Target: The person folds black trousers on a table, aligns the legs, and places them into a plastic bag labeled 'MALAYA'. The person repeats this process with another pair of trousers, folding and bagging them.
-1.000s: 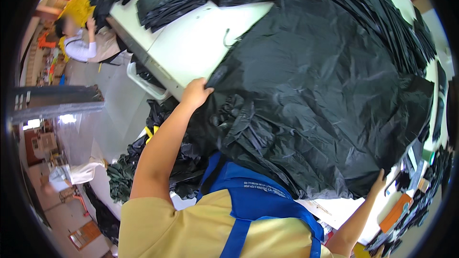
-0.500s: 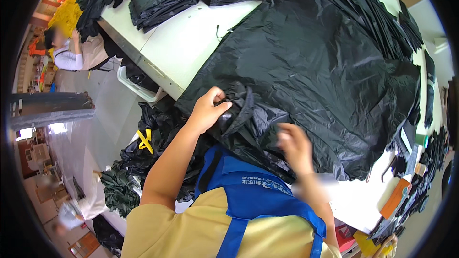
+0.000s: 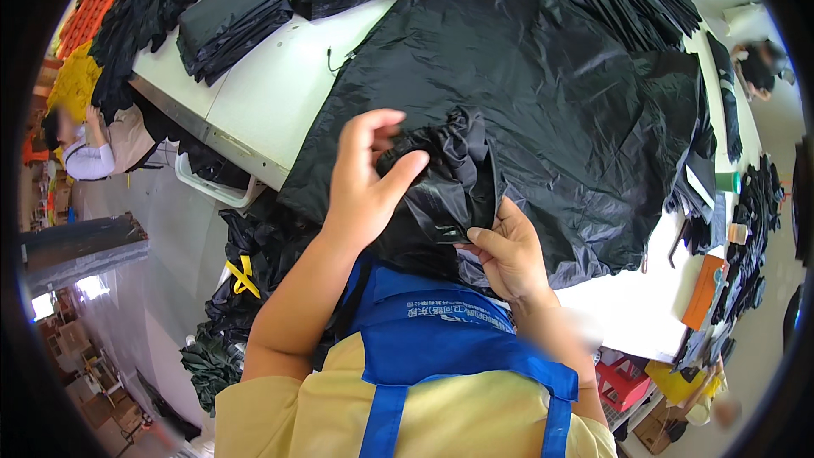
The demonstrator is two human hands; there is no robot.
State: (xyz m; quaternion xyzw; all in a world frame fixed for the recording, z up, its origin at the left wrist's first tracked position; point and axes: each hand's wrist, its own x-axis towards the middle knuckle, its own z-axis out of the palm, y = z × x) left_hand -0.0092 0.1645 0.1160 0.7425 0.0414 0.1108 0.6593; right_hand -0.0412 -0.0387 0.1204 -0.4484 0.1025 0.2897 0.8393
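Observation:
A wide sheet of thin black fabric [image 3: 543,119] covers most of the white table before me. Bunched on its near edge is a gathered black fabric piece [image 3: 441,195], with a small label-like patch near its lower edge. My right hand [image 3: 513,254] pinches that lower edge between thumb and fingers. Left of the bunch, my left hand [image 3: 365,178] is open, thumb apart from the curled fingers, close against the fabric and gripping nothing that I can see.
On the white table [image 3: 263,93] lies a folded black stack [image 3: 233,17]. A white bin [image 3: 216,182] and dark fabric with a yellow strap [image 3: 244,276] are at the left. An orange case [image 3: 704,293] lies at the right, near a red stool [image 3: 621,383]. Other people are farther off.
My left hand has let go of the bunched fabric and opened. My right hand, free before, now grips its edge. The view has shifted, so the table sits farther left.

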